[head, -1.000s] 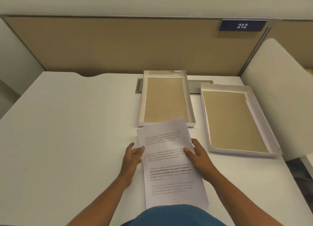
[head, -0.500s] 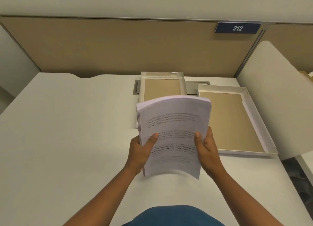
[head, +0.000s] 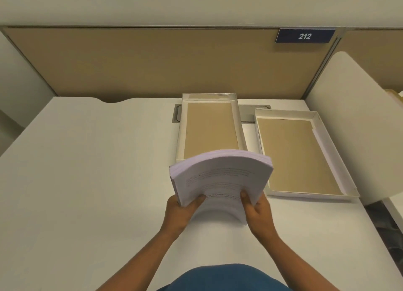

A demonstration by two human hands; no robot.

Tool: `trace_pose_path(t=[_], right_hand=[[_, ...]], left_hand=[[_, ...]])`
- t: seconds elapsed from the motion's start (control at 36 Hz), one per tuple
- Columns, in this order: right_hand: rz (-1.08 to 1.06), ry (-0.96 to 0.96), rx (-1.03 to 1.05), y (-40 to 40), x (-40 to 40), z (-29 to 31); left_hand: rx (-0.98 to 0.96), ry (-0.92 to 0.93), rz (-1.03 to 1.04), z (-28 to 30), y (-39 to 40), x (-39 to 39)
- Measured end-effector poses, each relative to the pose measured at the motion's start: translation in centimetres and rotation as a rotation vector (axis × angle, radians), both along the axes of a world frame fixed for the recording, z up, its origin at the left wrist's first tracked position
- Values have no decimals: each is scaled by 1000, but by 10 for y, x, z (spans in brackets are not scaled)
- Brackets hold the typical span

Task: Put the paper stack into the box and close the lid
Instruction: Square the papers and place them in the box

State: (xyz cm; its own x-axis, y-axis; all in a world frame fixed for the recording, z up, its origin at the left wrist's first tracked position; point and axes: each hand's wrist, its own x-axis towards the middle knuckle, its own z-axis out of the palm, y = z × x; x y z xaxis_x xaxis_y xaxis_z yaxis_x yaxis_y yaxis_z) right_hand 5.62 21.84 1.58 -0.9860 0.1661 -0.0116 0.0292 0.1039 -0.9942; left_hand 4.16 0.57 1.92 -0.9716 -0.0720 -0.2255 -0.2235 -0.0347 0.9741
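While both bare hands hold it up off the white desk, the thick stack of white printed paper stands tilted, its long axis running away from the person toward the far partition, its far short edge raised and bowed into an arch, its near short edge curling down toward the desk top. The printed face looks back at the person, the lines of text running across from left to right. The left hand clamps the stack's left long edge near the lower corner, thumb pressed on the printed face and the other fingers hidden behind; the right hand clamps the right long edge the same way, thumb on top. Just beyond the raised far edge lies a shallow white cardboard tray with a brown bottom, long axis also pointing away from the person, its near end partly hidden by the arched sheets. To the right of it, close but apart, lies a second, wider white cardboard tray with a brown bottom, angled slightly clockwise; which is box and which is lid I cannot tell. A grey recessed metal plate shows in the desk behind and between the trays. A tan partition panel closes off the back, carrying a dark blue plaque reading 212, and a white curved side panel rises at the right edge of the desk. A blue garment shows at the bottom.
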Motion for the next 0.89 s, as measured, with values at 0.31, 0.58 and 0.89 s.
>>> trace_pose_path(t=[0.31, 0.58, 0.89], right_hand=[[-14, -53, 64, -8, 19, -32], [21, -162, 231, 5, 5, -69], [24, -149, 230, 11, -12, -65]], left_hand=[[-44, -33, -21, -22, -4, 10], [-70, -90, 18, -50, 0, 2], [-59, -168, -41, -59, -4, -19]])
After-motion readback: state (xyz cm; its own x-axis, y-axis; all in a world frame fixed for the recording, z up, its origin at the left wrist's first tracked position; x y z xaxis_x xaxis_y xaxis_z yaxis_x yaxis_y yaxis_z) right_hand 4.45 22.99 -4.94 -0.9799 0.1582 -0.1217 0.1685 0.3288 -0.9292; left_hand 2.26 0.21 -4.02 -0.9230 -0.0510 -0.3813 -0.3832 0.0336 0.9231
